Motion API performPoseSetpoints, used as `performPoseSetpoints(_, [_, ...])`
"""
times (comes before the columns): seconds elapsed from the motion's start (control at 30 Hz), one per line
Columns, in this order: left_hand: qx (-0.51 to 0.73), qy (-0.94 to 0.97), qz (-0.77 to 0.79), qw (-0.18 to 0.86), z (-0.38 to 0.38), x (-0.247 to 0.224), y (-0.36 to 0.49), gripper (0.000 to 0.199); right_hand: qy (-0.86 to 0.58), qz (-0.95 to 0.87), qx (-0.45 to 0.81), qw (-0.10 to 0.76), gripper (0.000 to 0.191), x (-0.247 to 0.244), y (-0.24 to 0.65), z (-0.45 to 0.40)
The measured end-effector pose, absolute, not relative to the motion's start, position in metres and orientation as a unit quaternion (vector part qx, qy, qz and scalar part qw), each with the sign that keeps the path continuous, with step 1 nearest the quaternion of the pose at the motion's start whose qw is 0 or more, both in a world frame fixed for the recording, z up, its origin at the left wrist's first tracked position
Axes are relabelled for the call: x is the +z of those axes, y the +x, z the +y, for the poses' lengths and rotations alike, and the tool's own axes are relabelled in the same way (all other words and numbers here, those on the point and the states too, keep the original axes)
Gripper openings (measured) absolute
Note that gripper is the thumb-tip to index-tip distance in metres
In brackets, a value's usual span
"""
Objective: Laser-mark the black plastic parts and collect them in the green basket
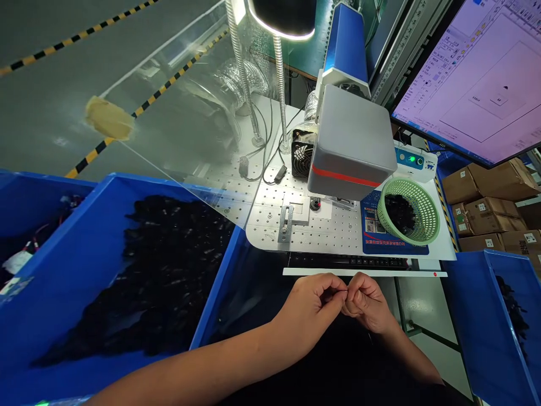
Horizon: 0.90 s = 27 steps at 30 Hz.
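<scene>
My left hand [310, 313] and my right hand [369, 303] meet in front of the keyboard tray [363, 273], over my dark clothing. Fingertips of both are pinched together and touch each other. Whatever they hold, if anything, is too small or hidden to make out. Beyond them, a white perforated worktable [264, 225] carries a grey machine head [353, 141] with a red stripe. A metal bracket [285, 224] and a small black round part [315, 204] lie under it. On the right, a green basket [429, 217] holds black pieces [400, 214].
A large blue bin [105, 194] with many black pieces stands at the left, another blue bin [469, 304] at the right. Above the table are a ring lamp [283, 17], a clear panel [169, 129] and a monitor [482, 84]. Cardboard boxes [486, 214] are stacked at the right.
</scene>
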State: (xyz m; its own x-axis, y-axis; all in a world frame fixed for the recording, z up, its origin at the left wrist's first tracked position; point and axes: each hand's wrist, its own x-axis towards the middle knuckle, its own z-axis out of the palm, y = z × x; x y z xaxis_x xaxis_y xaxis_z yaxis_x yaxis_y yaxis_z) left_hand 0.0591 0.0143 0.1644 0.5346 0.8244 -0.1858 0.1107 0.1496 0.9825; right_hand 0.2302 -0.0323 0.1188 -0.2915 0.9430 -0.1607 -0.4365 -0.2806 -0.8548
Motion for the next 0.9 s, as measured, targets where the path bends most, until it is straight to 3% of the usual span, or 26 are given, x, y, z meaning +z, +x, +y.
performPoseSetpoints(0.27, [0.294,0.637,0.395,0.593,0.013,0.161,0.060,0.012,-0.353,-0.392,0.698,0.485,0.022,0.119,0.232,-0.034])
performPoseSetpoints(0.9, [0.404,0.728,0.345,0.433,0.013,0.143,0.064,0.014,-0.389,-0.327,0.706,0.494,0.031,0.118,0.219,-0.035])
